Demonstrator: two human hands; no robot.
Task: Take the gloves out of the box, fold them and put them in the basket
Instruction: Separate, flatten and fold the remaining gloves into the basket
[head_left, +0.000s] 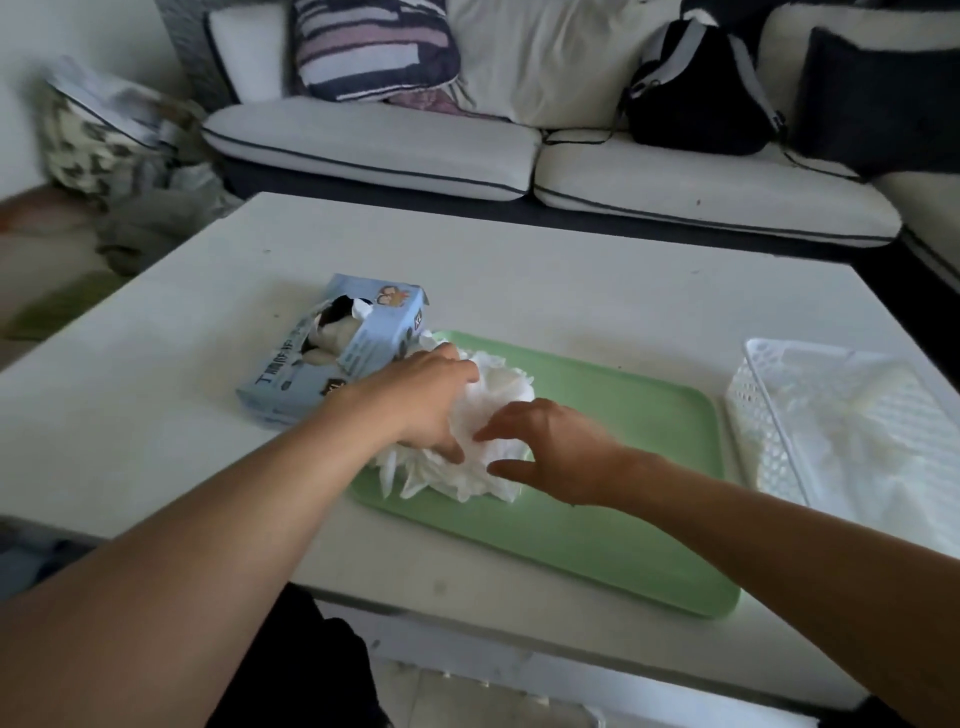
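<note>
The gloves (480, 441) look thin, white and crinkled on a smooth matt green plastic tray (623, 467). Left of the tray, the box (332, 353) is printed cardboard; right of it, the basket (769, 426) is perforated white plastic.

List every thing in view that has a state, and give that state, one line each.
Glove box: lying flat on the table, top opening torn open, gloves showing inside.
White gloves: loose pile on the green tray, not in the basket.
Green tray: flat on the table, gloves at its left end.
Basket: upright right of the tray, pale contents unclear.
Left hand: fingers spread, pressing on the pile.
Right hand: fingers extended, touching the pile.
</note>
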